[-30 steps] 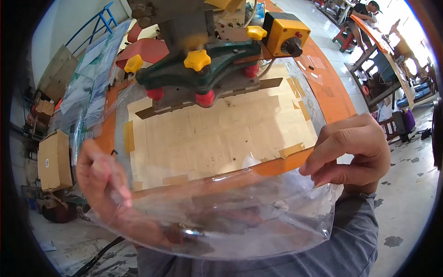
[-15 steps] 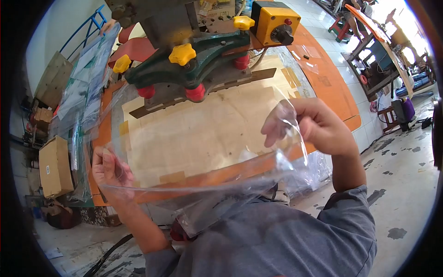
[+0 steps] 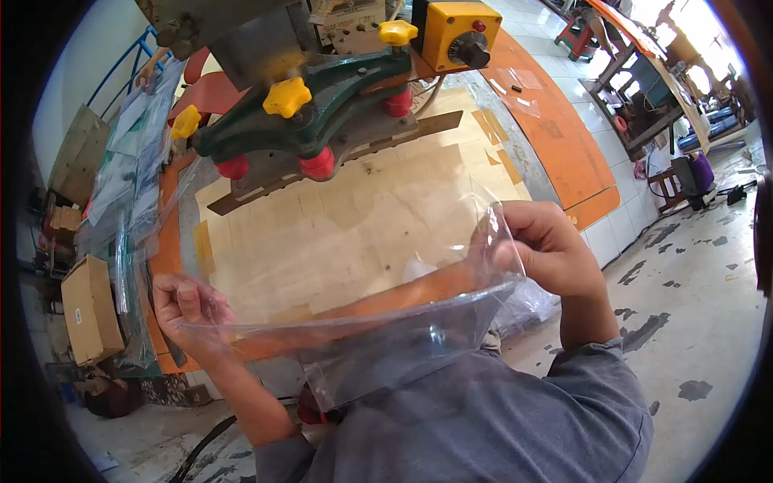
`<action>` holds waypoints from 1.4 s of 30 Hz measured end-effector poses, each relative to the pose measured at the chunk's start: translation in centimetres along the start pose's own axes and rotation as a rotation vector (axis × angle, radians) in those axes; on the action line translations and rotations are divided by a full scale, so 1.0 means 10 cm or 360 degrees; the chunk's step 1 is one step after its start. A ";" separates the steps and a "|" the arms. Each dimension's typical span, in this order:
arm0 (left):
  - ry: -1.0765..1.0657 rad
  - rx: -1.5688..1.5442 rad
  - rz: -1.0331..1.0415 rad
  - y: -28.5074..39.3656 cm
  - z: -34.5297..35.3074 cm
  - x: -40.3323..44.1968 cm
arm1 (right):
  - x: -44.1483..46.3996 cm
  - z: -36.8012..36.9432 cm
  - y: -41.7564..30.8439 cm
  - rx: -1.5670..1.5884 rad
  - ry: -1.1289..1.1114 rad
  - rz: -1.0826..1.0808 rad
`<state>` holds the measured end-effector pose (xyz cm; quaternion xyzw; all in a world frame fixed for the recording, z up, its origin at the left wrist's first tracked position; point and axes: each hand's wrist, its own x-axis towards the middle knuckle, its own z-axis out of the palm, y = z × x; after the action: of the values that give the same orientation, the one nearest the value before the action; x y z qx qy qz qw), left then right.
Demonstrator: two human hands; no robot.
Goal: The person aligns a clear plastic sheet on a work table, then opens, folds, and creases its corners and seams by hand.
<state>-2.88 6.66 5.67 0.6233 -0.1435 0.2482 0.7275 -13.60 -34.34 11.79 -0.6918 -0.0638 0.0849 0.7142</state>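
A clear plastic sheet stretches between my hands, with a fold or seam running across it and its lower part hanging in front of my shirt. My left hand is closed on the sheet's left end. At the right end, my right hand pinches the plastic between thumb and fingers. Beyond the sheet lies a tan-covered work bed, taped at its edges. Above the bed stands a press head with yellow knobs, red spacers and a long metal bar.
A yellow control box with a black dial sits at the press's right. Stacked clear sheets lie at the left, above a cardboard box. Small scraps rest on the orange tabletop. Another person's hand shows at upper left.
My right hand has moved down and closed on the sheet's right end. The sheet is pulled straighter. My left hand keeps its hold, and the view has shifted slightly.
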 end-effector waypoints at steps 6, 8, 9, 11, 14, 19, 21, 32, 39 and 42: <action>-0.0157 -0.0009 -0.0135 0.07 0.14 0.08 | 0.00 -0.05 -0.02 0.0163 0.0032 -0.0093; -0.0237 -0.0018 -0.0198 0.12 0.14 0.09 | -0.02 -0.04 -0.04 0.0189 0.0004 -0.0082; -0.0241 -0.0016 -0.0195 0.15 0.15 0.10 | -0.05 0.00 -0.08 0.0192 0.0006 -0.0085; -0.0270 -0.0075 -0.0315 0.20 0.15 0.11 | -0.11 0.09 -0.20 0.0039 -0.0140 -0.0144; -0.0227 -0.0037 -0.0284 0.18 0.02 0.11 | -0.24 0.12 -0.30 0.0228 -0.0270 -0.0015; -0.0219 0.0103 -0.0522 0.43 0.18 0.02 | -0.21 0.13 -0.31 0.0115 -0.0020 0.0261; -0.0154 0.0135 -0.0569 0.35 0.18 -0.01 | -0.04 0.03 -0.08 0.0102 0.0018 0.0181; -0.0003 0.0204 -0.0096 0.00 0.38 0.08 | 0.41 -0.14 0.06 -0.0025 0.0113 0.0052; 0.0036 0.0209 -0.0288 -0.04 0.32 -0.02 | 0.37 -0.13 0.18 0.0032 0.0073 0.0237; -0.0127 0.0163 -0.0522 0.00 0.21 0.03 | 0.32 -0.09 0.13 -0.0008 0.0181 0.0195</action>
<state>-2.35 4.67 6.19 0.6840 -0.0557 0.1081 0.7193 -10.30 -34.50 10.36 -0.7000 0.0191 0.0887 0.7084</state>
